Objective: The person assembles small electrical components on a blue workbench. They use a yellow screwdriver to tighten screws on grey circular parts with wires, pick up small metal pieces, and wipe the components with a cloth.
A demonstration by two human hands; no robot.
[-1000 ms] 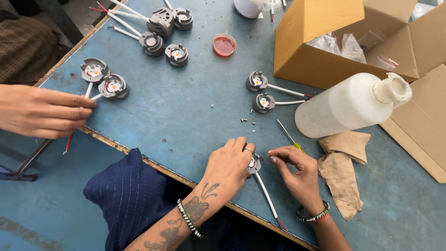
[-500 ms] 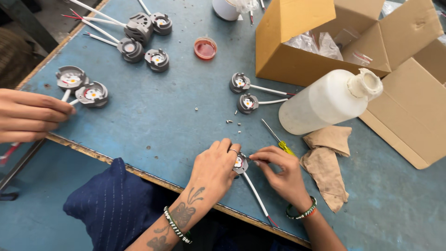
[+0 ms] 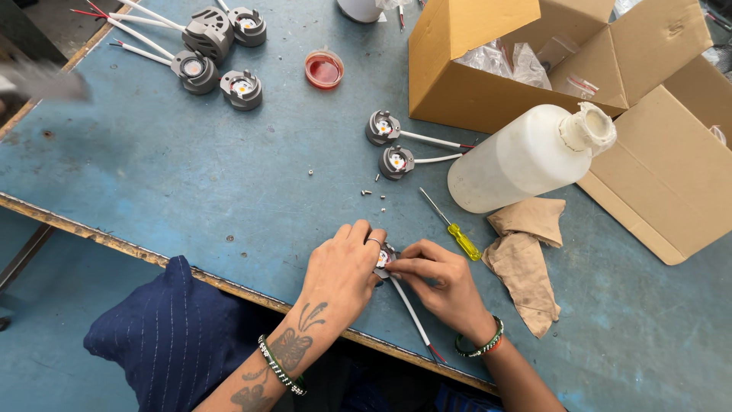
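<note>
Lamps lie in three groups on the blue table (image 3: 152, 175). At far left, near the top edge, sit four grey round lamps (image 3: 197, 72) with white leads (image 3: 145, 30) running up and left; one of the four is tilted and shows its finned back. Just right of them stands one small red dish (image 3: 324, 69). Further right, mid-table, two more lamps (image 3: 383, 127) lie side by side, their white leads reaching toward the bottle. A few tiny screws (image 3: 374, 192) are scattered below these two, with one more apart to the left.

At the near edge, the left hand (image 3: 343, 271) covers one lamp (image 3: 383, 258) from the left, fingers curled together over its rim, a ring on one finger. The right hand (image 3: 442, 282) meets it from the right, thumb and forefinger pressed together in a pinch at the lamp's face; what they pinch is too small to tell. This lamp's white lead (image 3: 408, 309) runs down toward the table edge, ending in red and black tips. Most of the lamp is hidden by the two hands.

Right of the hands lies one yellow-handled screwdriver (image 3: 456, 233), then one crumpled brown rag (image 3: 526, 259). One white plastic bottle (image 3: 526, 156) lies on its side above them, its mouth stuffed with cloth. Behind it, open cardboard boxes (image 3: 473, 69) hold clear plastic bags (image 3: 518, 57).
</note>
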